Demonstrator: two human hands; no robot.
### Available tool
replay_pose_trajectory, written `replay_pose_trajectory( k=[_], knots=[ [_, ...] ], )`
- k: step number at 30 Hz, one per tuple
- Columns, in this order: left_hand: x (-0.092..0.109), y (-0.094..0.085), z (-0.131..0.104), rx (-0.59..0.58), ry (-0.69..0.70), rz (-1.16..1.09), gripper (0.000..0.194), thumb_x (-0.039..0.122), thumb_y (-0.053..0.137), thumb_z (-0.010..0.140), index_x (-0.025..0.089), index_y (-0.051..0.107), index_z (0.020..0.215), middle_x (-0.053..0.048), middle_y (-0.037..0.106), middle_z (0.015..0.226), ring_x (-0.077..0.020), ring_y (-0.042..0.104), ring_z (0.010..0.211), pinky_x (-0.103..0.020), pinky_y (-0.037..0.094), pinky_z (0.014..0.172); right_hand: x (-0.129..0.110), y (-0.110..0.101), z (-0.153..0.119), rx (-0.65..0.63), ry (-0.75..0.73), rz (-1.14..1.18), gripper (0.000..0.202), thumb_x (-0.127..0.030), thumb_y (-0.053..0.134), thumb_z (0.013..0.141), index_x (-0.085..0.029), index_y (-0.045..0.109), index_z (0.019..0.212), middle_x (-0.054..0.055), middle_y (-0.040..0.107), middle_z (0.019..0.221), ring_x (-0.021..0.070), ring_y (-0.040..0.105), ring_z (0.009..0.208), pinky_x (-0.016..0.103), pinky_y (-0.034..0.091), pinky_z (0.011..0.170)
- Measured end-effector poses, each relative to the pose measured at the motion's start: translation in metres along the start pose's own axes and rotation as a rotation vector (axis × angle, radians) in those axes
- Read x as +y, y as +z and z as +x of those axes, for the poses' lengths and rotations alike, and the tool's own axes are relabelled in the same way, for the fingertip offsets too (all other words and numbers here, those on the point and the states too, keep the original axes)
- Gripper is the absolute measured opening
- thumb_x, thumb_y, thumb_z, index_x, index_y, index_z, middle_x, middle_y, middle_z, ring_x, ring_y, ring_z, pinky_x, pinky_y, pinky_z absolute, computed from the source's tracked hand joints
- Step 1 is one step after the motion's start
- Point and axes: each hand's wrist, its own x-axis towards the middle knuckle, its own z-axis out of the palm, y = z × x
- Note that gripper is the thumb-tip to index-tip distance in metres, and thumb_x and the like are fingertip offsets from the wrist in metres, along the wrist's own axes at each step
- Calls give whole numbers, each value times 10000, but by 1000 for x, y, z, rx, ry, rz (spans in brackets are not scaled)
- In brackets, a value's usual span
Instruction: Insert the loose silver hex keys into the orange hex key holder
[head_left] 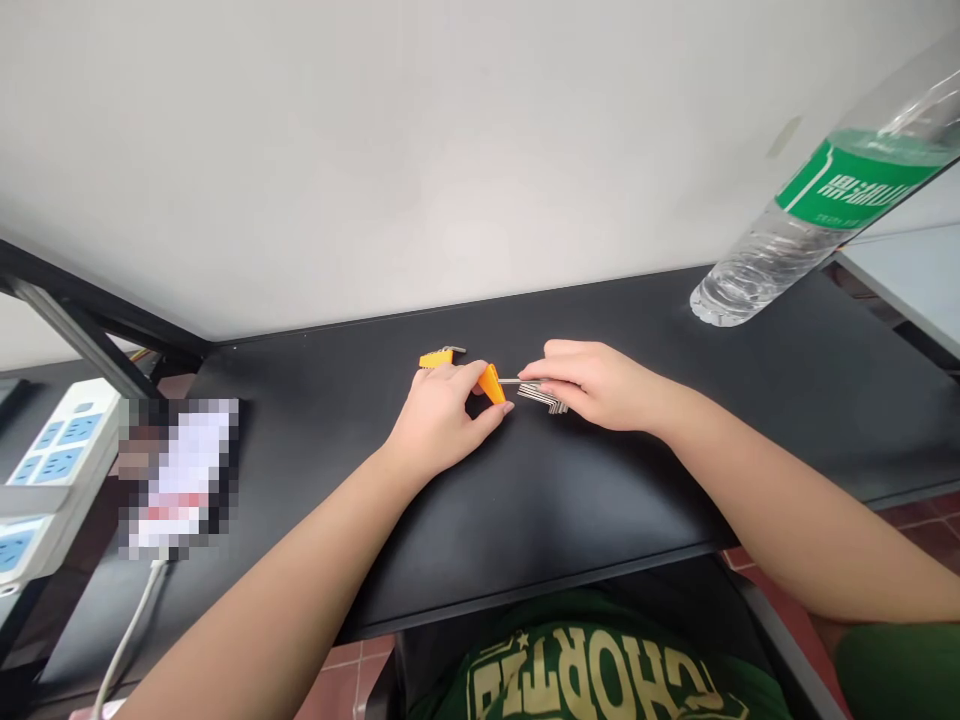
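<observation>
My left hand (442, 415) is closed on an orange hex key holder (491, 383), gripping it between thumb and fingers. A silver hex key (511, 381) runs from that holder to my right hand (592, 383), whose fingertips pinch its other end. Whether its tip sits inside a hole of the holder I cannot tell. Below my right fingers several hex keys (541, 397) lie side by side on the black table (480, 530), partly covered by the hand. Just beyond my left knuckles is another orange holder (436, 359) with a metal key at its top, its lower part hidden.
A tall water bottle (795, 230) with a green label stands at the back right. On the left lie a blurred-out phone-like object (180, 480) with a white cable (135, 630) and a white power strip (64, 470). A pale wall (450, 150) borders the table's back edge.
</observation>
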Motion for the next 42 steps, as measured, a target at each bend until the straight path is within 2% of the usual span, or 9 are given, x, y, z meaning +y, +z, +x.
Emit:
replay_pose_trajectory(
  k=[6, 16, 21, 26, 29, 32, 36, 42],
  knots=[
    [-1, 1, -2, 4, 34, 17, 300, 471, 676, 904, 267, 633, 1119, 8, 727, 956, -212, 664, 943, -404, 436, 974, 1, 4, 1, 45, -11, -27, 319, -256, 433, 1058, -199, 723, 1174, 46, 548, 881, 154, 518, 732, 274, 407, 669],
    [-2, -1, -2, -20, 90, 41, 313, 492, 649, 926, 251, 621, 1123, -10, 716, 963, -215, 654, 944, -421, 437, 993, 1, 5, 0, 54, -5, -80, 325, -184, 428, 1034, -200, 726, 1162, 37, 548, 897, 132, 486, 710, 255, 366, 653],
    [0, -5, -2, -45, 136, 103, 267, 492, 628, 931, 238, 630, 1012, -12, 669, 844, -211, 622, 870, -428, 451, 978, -3, 6, -2, 64, -39, -233, 360, -179, 409, 1033, -221, 746, 1153, 26, 533, 865, 118, 386, 623, 266, 278, 584],
    [1, -1, -4, -64, 183, 93, 328, 492, 668, 902, 237, 653, 1108, -37, 680, 890, -229, 626, 886, -424, 464, 935, -9, 5, -3, 59, -60, -361, 406, -98, 403, 988, -235, 759, 1127, 29, 533, 847, 123, 369, 636, 274, 250, 581],
    [1, 0, -4, -53, 155, 75, 299, 498, 650, 913, 239, 655, 1062, -34, 691, 885, -222, 621, 870, -405, 462, 893, -11, 4, -3, 40, -58, -349, 388, -117, 418, 998, -244, 760, 1132, 28, 543, 850, 121, 371, 635, 275, 248, 581],
    [-1, 0, -4, -15, 121, 37, 299, 489, 643, 923, 244, 639, 1094, -23, 705, 914, -216, 622, 887, -393, 456, 900, -10, 3, -3, 64, -43, -311, 376, -172, 414, 1031, -249, 762, 1151, 25, 532, 844, 115, 371, 621, 273, 251, 573],
    [-1, -1, -4, -19, 146, 15, 303, 494, 648, 922, 242, 636, 1091, -15, 700, 918, -208, 610, 891, -394, 453, 923, -6, 2, -3, 108, -31, -269, 393, -169, 403, 1029, -242, 762, 1171, 26, 528, 862, 111, 379, 619, 264, 274, 574],
    [0, -1, -4, 1, 137, 22, 314, 497, 641, 927, 241, 635, 1108, -15, 690, 895, -207, 606, 886, -395, 454, 909, -7, 1, -3, 90, -25, -262, 391, -204, 395, 1045, -252, 756, 1189, 25, 519, 855, 112, 363, 608, 267, 265, 574]
  ],
)
